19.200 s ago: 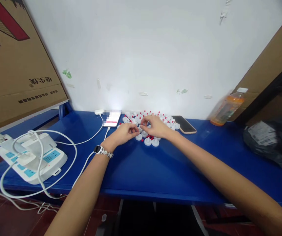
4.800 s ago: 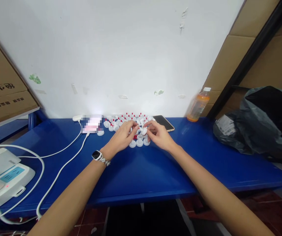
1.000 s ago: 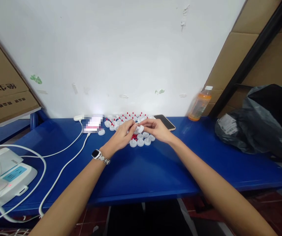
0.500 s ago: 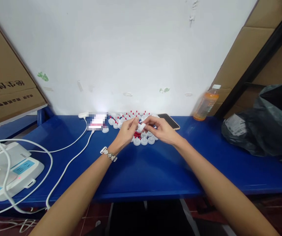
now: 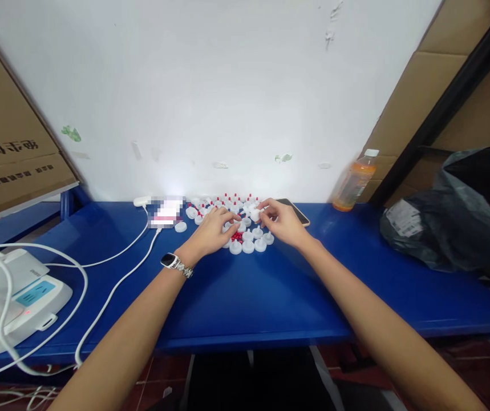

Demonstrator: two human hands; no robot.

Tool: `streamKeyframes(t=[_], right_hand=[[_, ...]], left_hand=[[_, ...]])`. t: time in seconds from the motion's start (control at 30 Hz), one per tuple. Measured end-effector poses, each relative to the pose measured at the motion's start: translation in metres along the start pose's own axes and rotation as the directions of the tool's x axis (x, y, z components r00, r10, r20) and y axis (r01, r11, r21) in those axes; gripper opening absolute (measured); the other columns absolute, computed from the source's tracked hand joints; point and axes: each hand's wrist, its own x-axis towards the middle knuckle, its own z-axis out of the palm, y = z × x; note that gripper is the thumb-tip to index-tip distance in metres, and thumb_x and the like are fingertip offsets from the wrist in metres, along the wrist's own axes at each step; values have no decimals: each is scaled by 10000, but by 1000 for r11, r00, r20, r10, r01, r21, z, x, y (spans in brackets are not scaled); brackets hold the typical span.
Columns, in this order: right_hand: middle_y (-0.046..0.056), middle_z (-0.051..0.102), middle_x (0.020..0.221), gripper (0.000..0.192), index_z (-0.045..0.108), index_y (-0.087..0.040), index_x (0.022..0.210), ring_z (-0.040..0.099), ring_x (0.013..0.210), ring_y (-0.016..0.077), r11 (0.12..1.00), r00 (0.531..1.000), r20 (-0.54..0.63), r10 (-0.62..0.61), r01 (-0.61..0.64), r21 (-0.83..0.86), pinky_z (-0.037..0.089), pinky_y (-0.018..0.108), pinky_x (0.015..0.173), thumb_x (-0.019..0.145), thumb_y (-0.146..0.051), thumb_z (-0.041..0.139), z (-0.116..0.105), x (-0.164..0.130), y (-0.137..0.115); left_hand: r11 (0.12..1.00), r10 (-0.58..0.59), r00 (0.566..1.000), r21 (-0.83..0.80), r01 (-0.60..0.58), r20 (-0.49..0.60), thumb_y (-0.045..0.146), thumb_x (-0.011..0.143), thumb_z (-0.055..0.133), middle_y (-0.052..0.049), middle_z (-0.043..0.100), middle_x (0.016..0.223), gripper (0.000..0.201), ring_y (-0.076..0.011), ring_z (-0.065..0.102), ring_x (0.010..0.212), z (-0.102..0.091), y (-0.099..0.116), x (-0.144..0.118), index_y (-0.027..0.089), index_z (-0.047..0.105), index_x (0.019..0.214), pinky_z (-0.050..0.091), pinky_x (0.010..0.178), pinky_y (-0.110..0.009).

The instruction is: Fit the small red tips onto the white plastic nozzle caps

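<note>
Your right grip (image 5: 281, 220) pinches a white cap (image 5: 255, 214) at the fingertips. Your left grip (image 5: 210, 231) lies loosely curled, fingertips down among the white caps (image 5: 248, 246) and red tips (image 5: 237, 236) on the desk (image 5: 245, 297) between both grips.
</note>
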Motion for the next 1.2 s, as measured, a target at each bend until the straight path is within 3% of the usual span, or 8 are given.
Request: streamKeyframes(t=[0.1,0.27,0.43,0.57,0.7,0.9,1.0,1.2], right_hand=[[-9,725,738,169,601,-214,1004,656,643,151,999,999,-10,-31,31,-15,459,251,634,853,-186,531,4,-1,-7],[8,741,831,203,601,-225,1029,671,736,159,992,991,-52,-126,124,-32,476,268,715,847,-170,528,8,-4,-23],[35,745,967,287,558,-229,1090,689,836,173,976,996,-11,-89,89,200,510,304,800,811,-163,545,10,-6,-28],[19,728,882,189,537,-228,1034,660,771,172,937,1000,7,30,-31,347,504,297,724,857,-282,570,14,-4,-29],[28,672,811,215,616,-199,854,611,768,172,984,985,-174,23,8,179,467,284,695,855,-414,629,16,2,-25],[2,622,673,191,698,-174,857,527,613,138,997,974,-216,61,-49,62,413,265,601,851,-346,616,7,10,-4],[23,679,725,166,724,-169,857,573,640,146,992,982,-166,87,-101,-77,419,269,628,835,-290,613,2,13,9],[33,744,802,157,765,-197,853,637,721,169,939,989,68,131,-102,-330,420,292,722,826,-260,624,7,20,22]], left_hand=[[979,-110,992,-179,97,-61,459,971,484,-68,692,1040,336,-222,614,994,2,14,4,205,672,1086,469,896,-378],[845,-220,975,-506,172,-36,510,905,594,-42,713,882,349,-171,656,804,11,28,11,187,628,1032,486,677,-273],[773,-222,973,-619,137,-61,454,912,607,-56,706,944,310,-181,676,905,16,30,11,197,584,1084,521,722,-268],[895,-159,979,-437,89,-127,411,960,545,-60,685,975,288,-180,660,857,11,34,8,204,587,1156,524,756,-314],[989,-3,986,-147,-21,-164,363,977,521,-66,637,991,241,-187,611,872,6,34,7,201,632,1116,501,830,-358],[987,-2,983,-161,-28,-181,383,947,577,-67,662,1042,344,-193,634,943,8,23,9,202,579,1238,523,850,-347],[994,-22,985,-110,3,-171,417,945,562,-76,661,1059,300,-207,632,957,8,21,9,197,619,1141,518,863,-366],[998,-43,992,-52,37,-118,401,954,530,-70,626,1008,247,-217,608,948,5,21,6,195,666,980,499,879,-387]])
